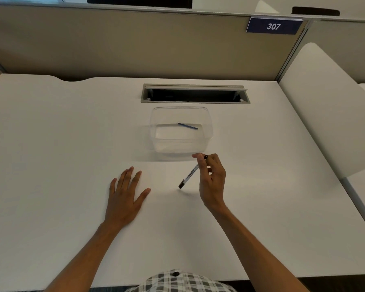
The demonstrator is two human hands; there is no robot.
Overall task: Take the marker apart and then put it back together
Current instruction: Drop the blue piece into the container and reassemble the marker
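My right hand (212, 180) holds a white marker (189, 175) with a black cap, tilted so the capped end points down-left just above the table. The marker's upper black end shows between my fingertips near the front wall of a clear plastic tub (208, 131). Inside the tub lies a thin dark blue stick (187, 126), slanted across the far part of the bottom. My left hand (125, 192) lies flat on the white table (51, 144), palm down, fingers spread, holding nothing.
A grey cable slot (195, 94) is cut into the table behind the tub. A beige partition (114, 43) with a blue "307" sign (273, 26) closes the back. A white chair back (325, 106) stands at the right.
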